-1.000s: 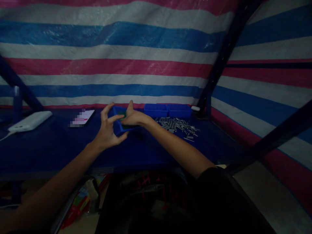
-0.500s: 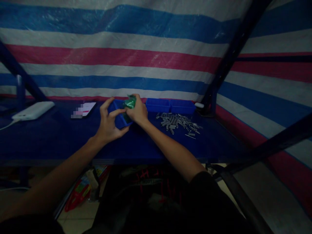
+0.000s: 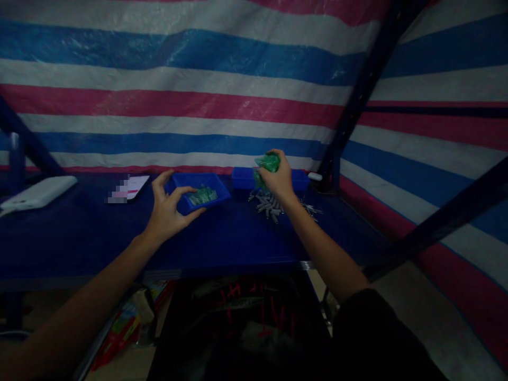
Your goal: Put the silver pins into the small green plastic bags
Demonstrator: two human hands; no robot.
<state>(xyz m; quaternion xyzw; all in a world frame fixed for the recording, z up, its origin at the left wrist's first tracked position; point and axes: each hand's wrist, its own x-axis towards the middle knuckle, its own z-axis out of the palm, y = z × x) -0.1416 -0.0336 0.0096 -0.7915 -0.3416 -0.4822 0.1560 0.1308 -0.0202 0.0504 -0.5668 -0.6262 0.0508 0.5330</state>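
Fingers of the right hand (image 3: 279, 180) are clamped on a green bundle (image 3: 267, 161), held above the metal pins (image 3: 270, 207). The left hand (image 3: 169, 209) grips the near corner of the blue tray (image 3: 222, 193), where more green pieces (image 3: 202, 196) lie. This looks like a carry-over step; a set-down calls for clearing the pins and the rear trays (image 3: 242, 179) just behind the fingers. Open table (image 3: 238, 238) lies nearer than both hands.

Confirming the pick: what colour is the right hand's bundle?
Green, in the head view: bundle in the right hand, left hand gripping the tray.
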